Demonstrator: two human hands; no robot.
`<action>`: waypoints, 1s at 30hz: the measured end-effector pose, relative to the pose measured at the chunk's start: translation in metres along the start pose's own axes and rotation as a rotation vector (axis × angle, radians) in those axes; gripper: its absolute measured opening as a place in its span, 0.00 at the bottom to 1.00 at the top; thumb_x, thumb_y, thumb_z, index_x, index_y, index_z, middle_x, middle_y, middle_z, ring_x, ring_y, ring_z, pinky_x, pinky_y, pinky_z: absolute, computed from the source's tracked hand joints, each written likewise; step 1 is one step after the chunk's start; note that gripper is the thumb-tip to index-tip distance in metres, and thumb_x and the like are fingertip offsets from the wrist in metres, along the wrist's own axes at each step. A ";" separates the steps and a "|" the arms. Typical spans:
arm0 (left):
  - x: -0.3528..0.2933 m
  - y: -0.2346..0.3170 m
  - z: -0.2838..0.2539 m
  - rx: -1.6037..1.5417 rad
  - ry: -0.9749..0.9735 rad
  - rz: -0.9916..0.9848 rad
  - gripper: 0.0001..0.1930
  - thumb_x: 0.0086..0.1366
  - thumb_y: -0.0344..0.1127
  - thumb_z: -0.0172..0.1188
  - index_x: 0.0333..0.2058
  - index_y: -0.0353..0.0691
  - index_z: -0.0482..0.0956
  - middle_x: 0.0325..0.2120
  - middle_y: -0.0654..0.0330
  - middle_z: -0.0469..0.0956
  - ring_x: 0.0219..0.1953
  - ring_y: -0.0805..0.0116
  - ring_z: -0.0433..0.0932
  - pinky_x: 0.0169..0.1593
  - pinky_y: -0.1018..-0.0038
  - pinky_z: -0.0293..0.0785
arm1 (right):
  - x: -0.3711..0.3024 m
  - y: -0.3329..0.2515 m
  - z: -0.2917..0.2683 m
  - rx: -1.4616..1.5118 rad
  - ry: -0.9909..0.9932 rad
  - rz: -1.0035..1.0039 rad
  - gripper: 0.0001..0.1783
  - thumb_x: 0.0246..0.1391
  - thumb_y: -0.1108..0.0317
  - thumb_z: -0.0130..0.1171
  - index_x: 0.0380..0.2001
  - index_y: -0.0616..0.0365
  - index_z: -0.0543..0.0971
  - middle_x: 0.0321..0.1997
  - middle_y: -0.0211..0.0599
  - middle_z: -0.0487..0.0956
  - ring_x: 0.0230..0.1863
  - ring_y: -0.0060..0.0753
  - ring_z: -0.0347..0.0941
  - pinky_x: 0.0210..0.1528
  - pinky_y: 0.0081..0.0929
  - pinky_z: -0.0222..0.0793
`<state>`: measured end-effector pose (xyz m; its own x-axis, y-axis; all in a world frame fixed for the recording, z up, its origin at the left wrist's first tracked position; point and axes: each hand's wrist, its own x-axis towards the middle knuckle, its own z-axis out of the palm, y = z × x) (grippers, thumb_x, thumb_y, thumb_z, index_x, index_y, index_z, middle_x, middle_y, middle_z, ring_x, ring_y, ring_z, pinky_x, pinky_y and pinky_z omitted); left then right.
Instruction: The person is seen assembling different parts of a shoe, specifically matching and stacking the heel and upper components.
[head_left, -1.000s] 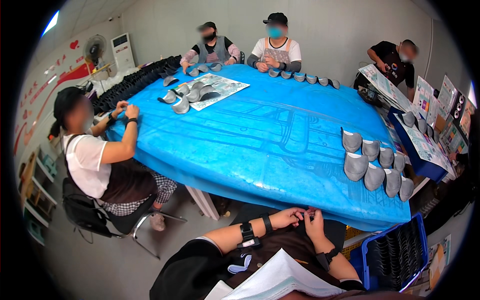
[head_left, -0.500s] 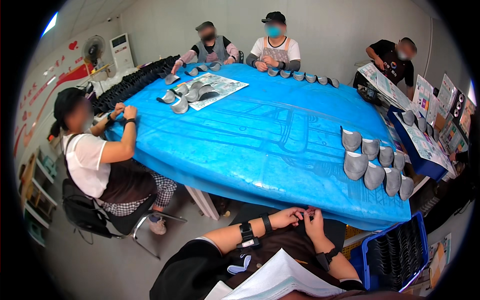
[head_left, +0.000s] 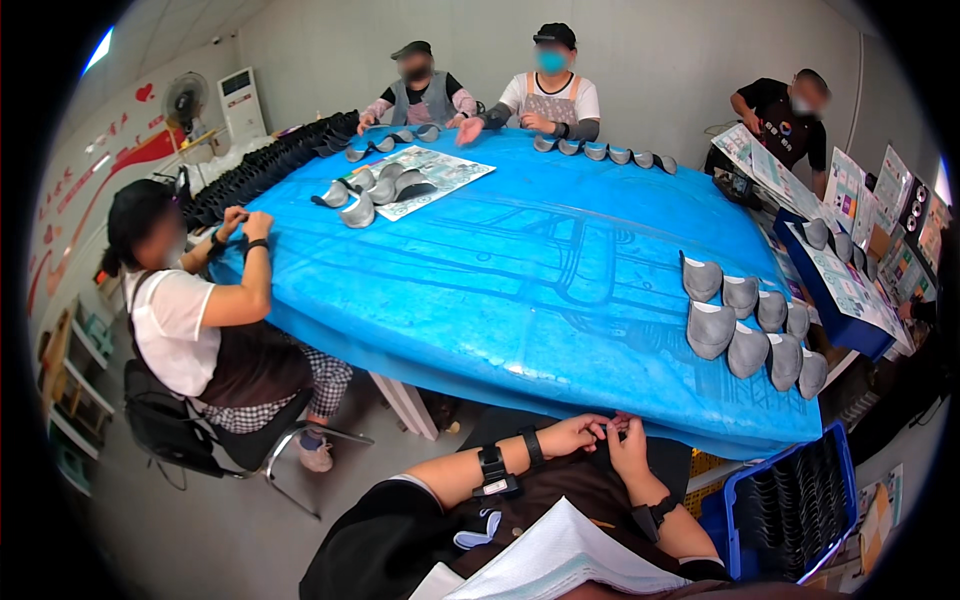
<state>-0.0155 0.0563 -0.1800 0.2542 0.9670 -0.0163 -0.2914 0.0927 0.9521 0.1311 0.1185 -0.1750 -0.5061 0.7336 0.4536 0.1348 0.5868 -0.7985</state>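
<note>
My left hand (head_left: pixel 577 436) and my right hand (head_left: pixel 629 446) meet just below the near edge of the blue-covered table (head_left: pixel 450 300), above my lap. The fingertips of both are pinched together, nearly touching. Whatever they hold, if anything, is too small and dark to make out against the dark apron (head_left: pixel 560 500). Closest on the tabletop, to the right, two rows of grey cup-shaped pieces (head_left: pixel 711 329) with pale linings stand along the edge.
A blue crate (head_left: pixel 735 520) of stacked black curved pieces stands at my right. A co-worker (head_left: pixel 190 310) sits at left; two more (head_left: pixel 553 95) sit across the table. Another person (head_left: pixel 790 130) stands far right by printed sheets. More grey pieces (head_left: pixel 357 210) lie on a printed sheet.
The masked co-worker across the table has stretched a hand out to the left over the table. The neighbour's arm has drawn back. My hands have hardly moved.
</note>
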 end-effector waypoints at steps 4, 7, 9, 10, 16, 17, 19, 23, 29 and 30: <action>0.001 0.002 0.000 0.021 0.003 -0.009 0.20 0.56 0.23 0.40 0.50 0.35 0.57 0.33 0.62 0.65 0.30 0.76 0.67 0.37 0.82 0.65 | 0.001 0.001 -0.001 0.002 -0.006 0.001 0.14 0.46 0.73 0.50 0.36 0.67 0.63 0.27 0.38 0.69 0.28 0.26 0.66 0.32 0.20 0.63; 0.001 -0.002 -0.002 0.019 0.052 0.021 0.17 0.58 0.26 0.42 0.47 0.34 0.59 0.32 0.61 0.66 0.28 0.76 0.69 0.35 0.82 0.67 | 0.002 -0.002 0.000 -0.014 -0.002 -0.008 0.14 0.46 0.73 0.51 0.36 0.67 0.63 0.27 0.38 0.69 0.28 0.26 0.66 0.32 0.20 0.63; 0.000 0.002 0.001 -0.002 0.115 0.007 0.13 0.59 0.29 0.43 0.43 0.34 0.61 0.31 0.61 0.68 0.27 0.77 0.70 0.33 0.82 0.67 | 0.002 0.000 -0.001 -0.015 -0.006 -0.006 0.14 0.46 0.73 0.51 0.36 0.67 0.64 0.27 0.38 0.69 0.28 0.26 0.66 0.32 0.20 0.63; 0.000 0.004 0.001 -0.022 0.179 -0.006 0.11 0.59 0.32 0.45 0.40 0.34 0.63 0.30 0.61 0.69 0.26 0.77 0.70 0.32 0.83 0.68 | 0.001 0.000 -0.001 -0.016 -0.012 -0.007 0.14 0.46 0.73 0.51 0.36 0.67 0.64 0.27 0.38 0.69 0.28 0.26 0.66 0.32 0.20 0.63; -0.001 0.007 0.002 -0.024 0.161 0.001 0.12 0.60 0.41 0.46 0.29 0.37 0.63 0.27 0.61 0.71 0.24 0.79 0.71 0.30 0.83 0.69 | 0.002 -0.004 -0.002 -0.029 -0.011 -0.018 0.13 0.46 0.73 0.50 0.36 0.67 0.64 0.26 0.37 0.68 0.28 0.26 0.66 0.32 0.20 0.63; -0.001 0.007 0.001 -0.024 0.160 0.001 0.12 0.60 0.41 0.46 0.29 0.37 0.63 0.27 0.61 0.71 0.24 0.79 0.71 0.30 0.83 0.69 | 0.002 -0.004 -0.002 -0.029 -0.010 -0.018 0.13 0.46 0.73 0.50 0.36 0.67 0.64 0.26 0.37 0.68 0.28 0.26 0.66 0.32 0.20 0.63; -0.001 0.006 0.001 -0.024 0.144 0.010 0.11 0.60 0.39 0.46 0.29 0.37 0.63 0.27 0.61 0.71 0.24 0.79 0.71 0.30 0.83 0.69 | 0.001 -0.002 -0.001 -0.019 -0.002 -0.024 0.14 0.46 0.73 0.51 0.36 0.66 0.64 0.27 0.37 0.68 0.28 0.26 0.66 0.32 0.20 0.63; -0.001 0.006 0.000 -0.028 0.141 -0.002 0.09 0.60 0.38 0.46 0.29 0.38 0.64 0.27 0.61 0.71 0.24 0.79 0.71 0.31 0.83 0.68 | 0.002 -0.003 -0.001 -0.019 -0.004 -0.016 0.14 0.46 0.73 0.51 0.36 0.66 0.63 0.27 0.37 0.68 0.28 0.25 0.66 0.31 0.20 0.63; -0.002 0.004 -0.003 -0.077 0.112 -0.017 0.07 0.60 0.36 0.44 0.28 0.40 0.64 0.29 0.61 0.71 0.26 0.78 0.71 0.33 0.82 0.68 | 0.002 -0.005 -0.002 -0.018 -0.006 -0.010 0.14 0.45 0.73 0.51 0.36 0.66 0.64 0.27 0.37 0.68 0.28 0.26 0.65 0.31 0.20 0.62; -0.002 0.005 -0.003 -0.090 0.101 -0.013 0.06 0.59 0.35 0.44 0.27 0.40 0.64 0.29 0.61 0.70 0.27 0.77 0.70 0.34 0.81 0.68 | 0.002 -0.004 -0.001 -0.016 -0.004 -0.008 0.14 0.45 0.73 0.51 0.36 0.66 0.64 0.27 0.37 0.68 0.28 0.26 0.65 0.31 0.20 0.62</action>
<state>-0.0200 0.0557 -0.1762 0.1655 0.9842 -0.0631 -0.3711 0.1214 0.9206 0.1304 0.1181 -0.1699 -0.5107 0.7274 0.4583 0.1446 0.5982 -0.7882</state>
